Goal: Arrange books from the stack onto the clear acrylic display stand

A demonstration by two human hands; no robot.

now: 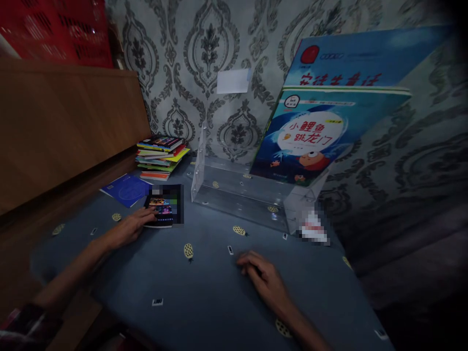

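Book with dark cover (163, 218) lies left of the clear rack (199, 170), under fingers of the nearer left hand (133, 226) (whether pinched, I cannot tell), the right hand (263, 279) half-open, empty, well apart.

Dark book (166, 209): near-black cover, bands of small bright pictures in orange, pink and blue; right-hand part pixelated, lettering not legible. Appears closed, lying flat on the worktop (204, 282), pale edge along its near side. Upper-left corner meets the blue booklet (126, 189), overlap or mere contact not resolvable. Stack of books (161, 158) just beyond, toward the wall
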